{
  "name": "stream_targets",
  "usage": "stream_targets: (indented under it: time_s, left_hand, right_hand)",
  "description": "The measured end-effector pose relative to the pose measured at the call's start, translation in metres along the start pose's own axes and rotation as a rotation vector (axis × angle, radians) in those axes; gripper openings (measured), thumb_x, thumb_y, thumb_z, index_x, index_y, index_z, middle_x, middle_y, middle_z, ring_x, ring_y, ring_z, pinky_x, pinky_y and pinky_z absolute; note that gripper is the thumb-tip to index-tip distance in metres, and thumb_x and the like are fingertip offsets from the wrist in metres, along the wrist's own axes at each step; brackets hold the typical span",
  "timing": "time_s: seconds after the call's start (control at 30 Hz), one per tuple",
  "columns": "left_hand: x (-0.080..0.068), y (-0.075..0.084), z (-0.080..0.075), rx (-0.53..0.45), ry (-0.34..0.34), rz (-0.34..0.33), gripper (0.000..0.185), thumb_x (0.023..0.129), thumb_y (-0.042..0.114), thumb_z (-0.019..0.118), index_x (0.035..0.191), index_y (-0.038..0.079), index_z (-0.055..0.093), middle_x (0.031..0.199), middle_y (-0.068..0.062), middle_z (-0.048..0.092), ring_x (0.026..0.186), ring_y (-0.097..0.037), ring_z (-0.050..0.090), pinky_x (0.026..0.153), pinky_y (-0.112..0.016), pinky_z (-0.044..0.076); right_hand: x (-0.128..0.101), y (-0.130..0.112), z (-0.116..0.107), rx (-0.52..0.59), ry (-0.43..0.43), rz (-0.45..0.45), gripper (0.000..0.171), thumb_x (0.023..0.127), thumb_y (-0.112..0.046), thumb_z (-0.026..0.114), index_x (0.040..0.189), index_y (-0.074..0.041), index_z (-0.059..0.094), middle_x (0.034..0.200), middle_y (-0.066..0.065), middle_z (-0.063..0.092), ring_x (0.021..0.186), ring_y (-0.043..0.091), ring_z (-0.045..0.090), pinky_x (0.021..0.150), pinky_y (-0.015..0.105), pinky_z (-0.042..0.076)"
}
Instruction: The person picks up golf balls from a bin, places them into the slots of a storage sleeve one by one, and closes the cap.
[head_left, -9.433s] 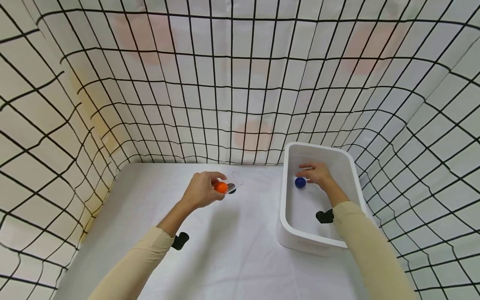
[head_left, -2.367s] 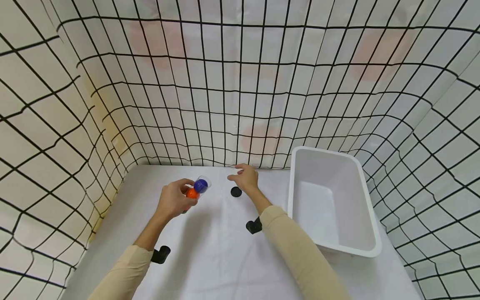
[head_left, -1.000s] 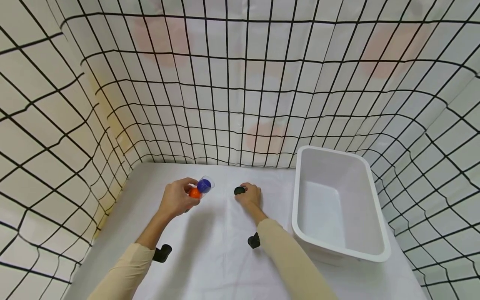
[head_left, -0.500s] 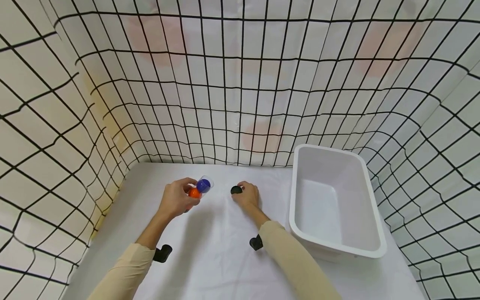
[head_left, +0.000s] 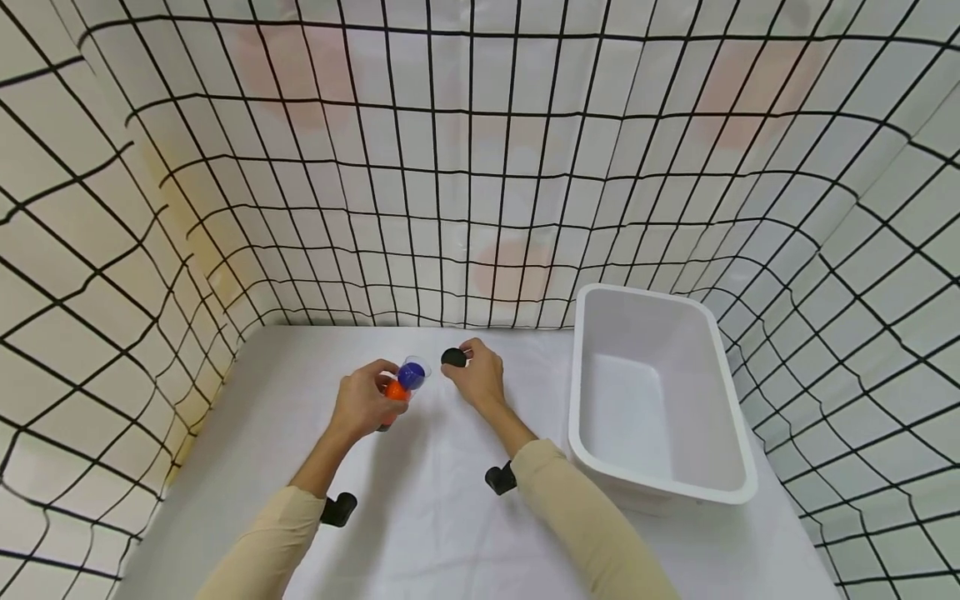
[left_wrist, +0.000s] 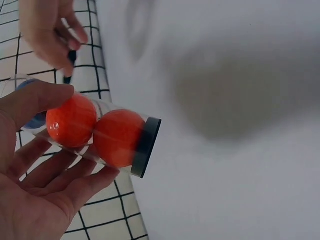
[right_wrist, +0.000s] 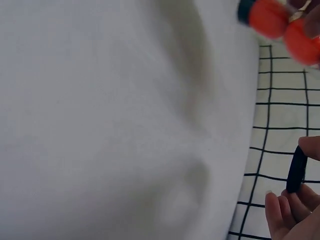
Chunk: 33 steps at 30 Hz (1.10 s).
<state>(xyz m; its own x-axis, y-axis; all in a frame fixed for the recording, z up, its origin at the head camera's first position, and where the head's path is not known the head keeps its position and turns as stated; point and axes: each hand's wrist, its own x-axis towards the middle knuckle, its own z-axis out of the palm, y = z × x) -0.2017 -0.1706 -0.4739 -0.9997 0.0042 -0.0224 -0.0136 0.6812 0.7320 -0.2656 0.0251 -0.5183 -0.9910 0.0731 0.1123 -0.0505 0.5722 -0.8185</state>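
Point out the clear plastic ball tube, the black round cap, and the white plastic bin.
clear plastic ball tube (left_wrist: 107, 137), left wrist view, orange ball inside
black round cap (head_left: 452, 357), head view, top face
white plastic bin (head_left: 738, 479), head view, near-right rim

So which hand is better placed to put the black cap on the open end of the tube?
The right hand: it already pinches the black cap beside the tube, which the left hand grips, balls inside.

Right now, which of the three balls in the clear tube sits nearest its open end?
The blue ball, at the uncapped top of the clear plastic tube; both orange balls lie below, toward the black bottom cap.
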Motion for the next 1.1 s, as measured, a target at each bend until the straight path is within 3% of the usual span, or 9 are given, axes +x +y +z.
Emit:
stream_targets:
  time_s: [0.3,0.63,0.9,1.1]
  left_hand:
    - [0.009,0.000,0.023,0.004,0.024,-0.004,0.050,0.074,0.009,0.084,0.121,0.004,0.069,0.109,-0.022,0.075,0.092,-0.033,0.072,0.082,-0.045,0.061]
    - [0.017,0.007,0.050,0.006,0.054,-0.008,0.047,0.072,0.008,0.085,0.116,0.003,0.071,0.103,-0.020,0.076,0.089,-0.032,0.072,0.082,-0.044,0.061]
    - [0.022,0.014,0.069,-0.001,0.074,-0.026,0.047,0.070,0.008,0.085,0.115,0.006,0.072,0.102,-0.017,0.077,0.090,-0.032,0.072,0.083,-0.044,0.060]
    - [0.021,0.017,0.073,-0.001,0.079,-0.039,0.047,0.069,0.009,0.084,0.114,0.005,0.072,0.101,-0.016,0.077,0.089,-0.031,0.072,0.081,-0.043,0.060]
  right_hand:
    - [-0.002,-0.017,-0.021,0.017,0.032,-0.041,0.056,0.081,-0.028,0.081,0.132,-0.011,0.068,0.101,0.013,0.069,0.093,0.025,0.060,0.079,0.038,0.047]
    - [-0.005,-0.033,-0.044,0.034,0.034,-0.061,0.042,0.083,-0.029,0.080,0.121,-0.012,0.073,0.099,0.013,0.067,0.093,0.026,0.057,0.074,0.034,0.044]
    - [-0.010,-0.029,-0.053,0.054,0.014,-0.070,0.044,0.082,-0.027,0.082,0.122,-0.012,0.072,0.100,0.012,0.067,0.091,0.026,0.065,0.073,0.036,0.052]
    - [-0.011,-0.025,-0.054,0.073,0.026,-0.060,0.041,0.081,-0.025,0.082,0.120,-0.016,0.073,0.101,0.012,0.072,0.089,0.026,0.070,0.074,0.036,0.054]
